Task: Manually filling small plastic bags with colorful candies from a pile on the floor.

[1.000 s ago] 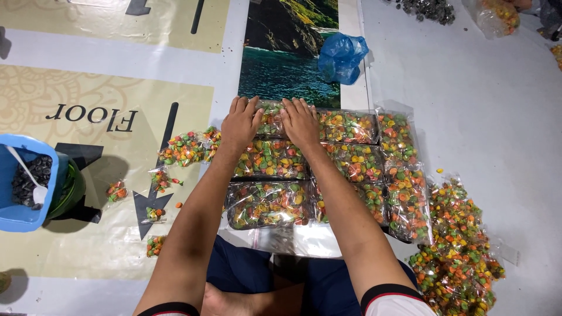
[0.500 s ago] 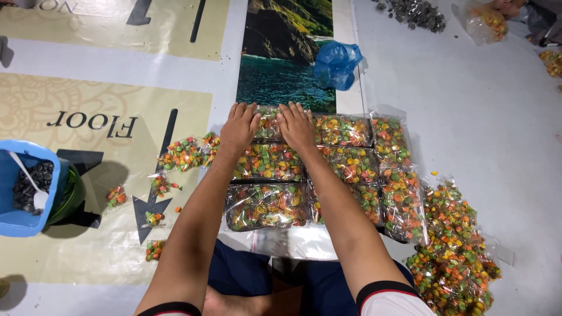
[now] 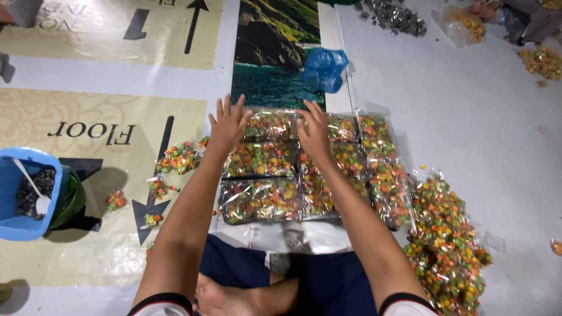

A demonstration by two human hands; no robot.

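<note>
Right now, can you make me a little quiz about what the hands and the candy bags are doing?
1. True or false: both hands are spread open above the flat rows of clear candy packets.
2. What lies by the right arm? A) a loose pile of candy packets B) a red bucket C) a book
3. What colour is the crumpled plastic bag beyond the packets?

Key
1. True: the left hand and right hand have spread fingers.
2. A
3. Blue
</note>
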